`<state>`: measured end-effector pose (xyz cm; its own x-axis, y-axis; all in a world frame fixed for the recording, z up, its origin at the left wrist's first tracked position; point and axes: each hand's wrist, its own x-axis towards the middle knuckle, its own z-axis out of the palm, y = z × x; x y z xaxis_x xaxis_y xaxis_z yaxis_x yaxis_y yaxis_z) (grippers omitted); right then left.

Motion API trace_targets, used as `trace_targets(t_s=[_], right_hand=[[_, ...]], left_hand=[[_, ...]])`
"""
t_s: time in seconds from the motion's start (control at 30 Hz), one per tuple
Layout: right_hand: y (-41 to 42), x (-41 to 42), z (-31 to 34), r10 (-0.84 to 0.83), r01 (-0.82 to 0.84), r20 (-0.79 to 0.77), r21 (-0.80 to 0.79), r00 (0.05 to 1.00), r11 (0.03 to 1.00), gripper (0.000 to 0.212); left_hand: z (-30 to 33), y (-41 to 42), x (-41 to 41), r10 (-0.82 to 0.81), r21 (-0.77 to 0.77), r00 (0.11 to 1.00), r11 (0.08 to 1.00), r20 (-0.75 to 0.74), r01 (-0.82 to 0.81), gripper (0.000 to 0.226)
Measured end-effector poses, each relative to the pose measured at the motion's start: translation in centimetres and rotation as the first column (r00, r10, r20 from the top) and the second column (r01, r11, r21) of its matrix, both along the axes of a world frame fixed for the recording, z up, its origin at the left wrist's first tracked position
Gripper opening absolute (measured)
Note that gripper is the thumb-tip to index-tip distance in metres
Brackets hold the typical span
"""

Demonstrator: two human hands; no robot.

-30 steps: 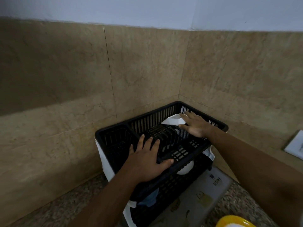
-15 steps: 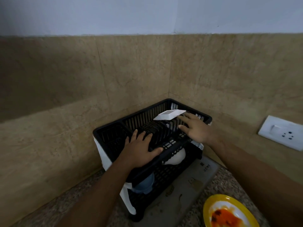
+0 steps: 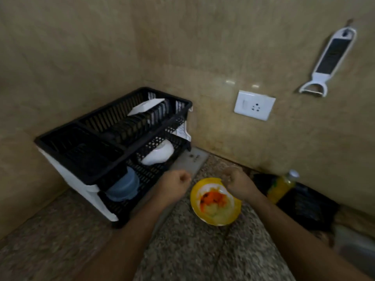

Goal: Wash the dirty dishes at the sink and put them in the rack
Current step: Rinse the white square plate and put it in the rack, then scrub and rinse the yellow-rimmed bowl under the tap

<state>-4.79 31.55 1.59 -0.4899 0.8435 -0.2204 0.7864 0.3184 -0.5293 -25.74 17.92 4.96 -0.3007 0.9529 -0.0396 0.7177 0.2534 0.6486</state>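
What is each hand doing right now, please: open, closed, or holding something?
Left hand: closed in a loose fist, holding nothing visible.
Right hand: curled at the yellow plate's rim; grip cannot be told.

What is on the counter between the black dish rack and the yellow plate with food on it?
In the head view, the grey drip tray and the person's left hand lie between the black plastic dish rack and the yellow plate.

Both forearms are bare, with no sleeves in view. The left hand and right hand wear no gloves, rings or watch.
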Motion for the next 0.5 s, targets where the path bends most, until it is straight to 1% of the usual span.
trace_targets(t_s=[0.1, 0.13, 0.2, 0.27, 0.33, 0.37, 0.43, 0.5], right_hand=[[-0.9, 1.7, -2.4, -0.057, 0.054, 0.145, 0.028, 0.988, 0.998, 0.057], [-1.2, 2.1, -3.0, -0.098, 0.097, 0.171, 0.014, 0.98, 0.995, 0.058], [-1.2, 2.7, -4.8, -0.148, 0.151, 0.182, -0.002, 0.972, 0.989, 0.051], [-0.8, 3.3, -7.0, -0.147, 0.158, 0.198, -0.042, 0.969, 0.986, 0.038], [0.2, 3.8, -10.1, -0.186, 0.203, 0.192, -0.071, 0.964, 0.977, 0.03], [0.6, 4.0, -11.5, -0.197, 0.212, 0.174, -0.07, 0.965, 0.975, 0.029], [-0.1, 4.2, -11.2, -0.221, 0.229, 0.108, -0.069, 0.969, 0.971, 0.03], [-1.6, 4.8, -9.7, -0.253, 0.255, 0.033, -0.082, 0.967, 0.963, 0.02]], left_hand=[[-4.3, 1.0, 1.7, 0.057, -0.196, 0.998, 0.979, 0.005, -0.055, 0.027], [-5.7, 1.3, 1.9, 0.066, -0.256, 0.998, 0.965, 0.011, -0.061, 0.028], [-8.1, 1.7, 2.3, 0.085, -0.369, 0.996, 0.926, -0.009, -0.082, 0.025], [-9.9, 2.1, 2.7, 0.046, -0.403, 0.999, 0.914, -0.014, -0.048, 0.026], [-10.7, 2.2, 3.5, 0.0, -0.404, 1.0, 0.915, -0.017, -0.007, 0.023], [-11.0, 2.3, 3.8, 0.0, -0.4, 1.0, 0.917, -0.021, -0.008, 0.026], [-10.8, 2.2, 4.3, 0.016, -0.379, 1.0, 0.925, -0.023, -0.023, 0.025], [-10.7, 1.8, 4.7, 0.036, -0.375, 0.999, 0.926, -0.014, -0.038, 0.026]])
